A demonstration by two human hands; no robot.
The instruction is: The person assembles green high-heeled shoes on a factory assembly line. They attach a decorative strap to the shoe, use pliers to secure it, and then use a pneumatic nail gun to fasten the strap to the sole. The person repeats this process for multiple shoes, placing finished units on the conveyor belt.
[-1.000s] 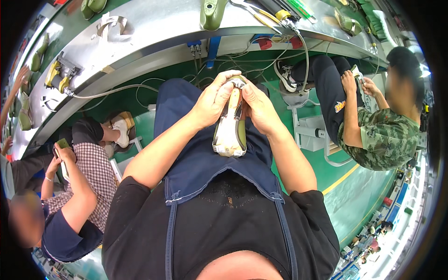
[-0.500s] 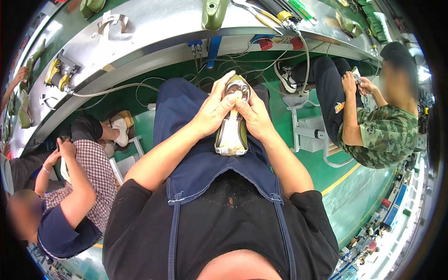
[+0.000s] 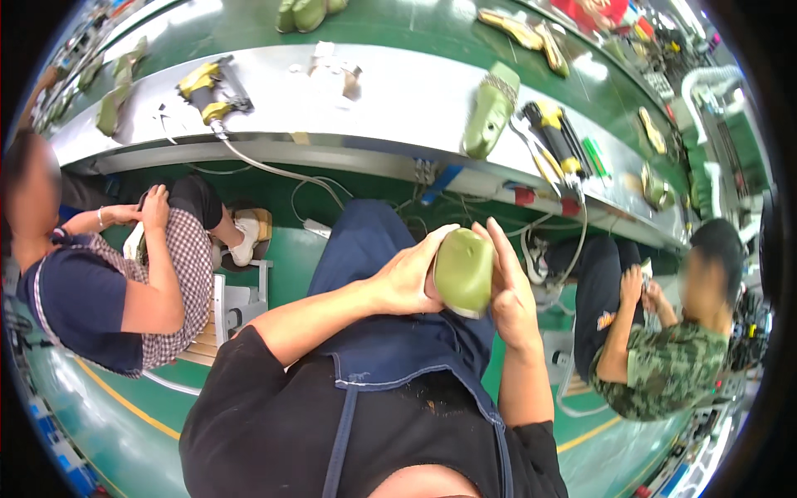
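A green shoe last point(image 3: 465, 270) is held over my lap, its smooth rounded end facing up. My left hand point(image 3: 413, 278) is closed round its left side, with the fingers partly hidden behind it. On the other side my right hand point(image 3: 510, 295) has its fingers stretched out along the last, close against it or lightly touching; the contact is hard to make out. The lighter part seen on this last earlier is turned out of sight. A blue apron point(image 3: 361, 249) covers my lap beneath both hands.
Ahead runs a metal bench point(image 3: 390, 100) with a green last point(image 3: 490, 112), a yellow-black air tool point(image 3: 552, 137), pliers point(image 3: 535, 158) and another air tool point(image 3: 207, 91). Hoses point(image 3: 274, 170) hang below. Seated co-workers are at left point(image 3: 100, 299) and right point(image 3: 664, 357).
The last has been turned, so its smooth green end shows instead of the lighter side. My right hand's fingers have straightened from their grip. The whole view has swung upward and left.
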